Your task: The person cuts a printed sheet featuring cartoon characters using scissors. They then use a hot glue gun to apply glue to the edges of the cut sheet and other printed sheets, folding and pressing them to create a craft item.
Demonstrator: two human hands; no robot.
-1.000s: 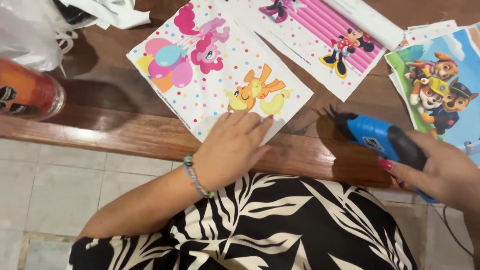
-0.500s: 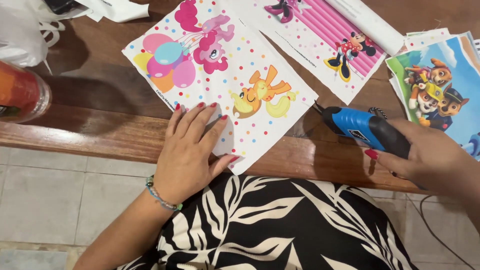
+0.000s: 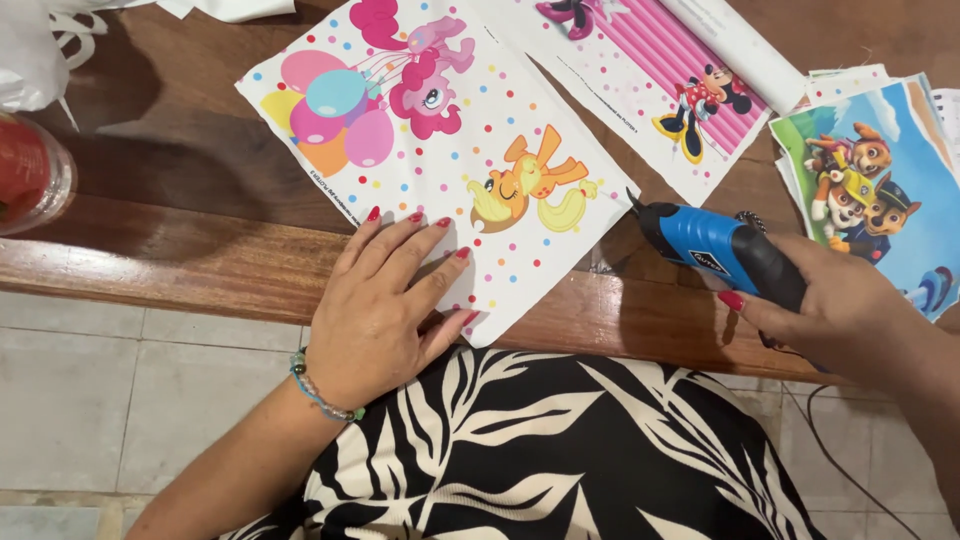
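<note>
Dark wooden table (image 3: 200, 250) carries a dotted cartoon sheet (image 3: 440, 150) overhanging its near edge. Left hand (image 3: 385, 310) lies flat and open, pinning the sheet's corner; right hand (image 3: 830, 310) grips a blue corded cutter (image 3: 715, 250), its tip just beside the sheet.

Dark polished wooden table (image 3: 200, 250) with rounded edge, pale grey tiled floor (image 3: 120, 400) below, soft light

Bare wood (image 3: 200, 190) between red-filled jar (image 3: 30, 175) and dotted sheet (image 3: 440, 150)
</note>
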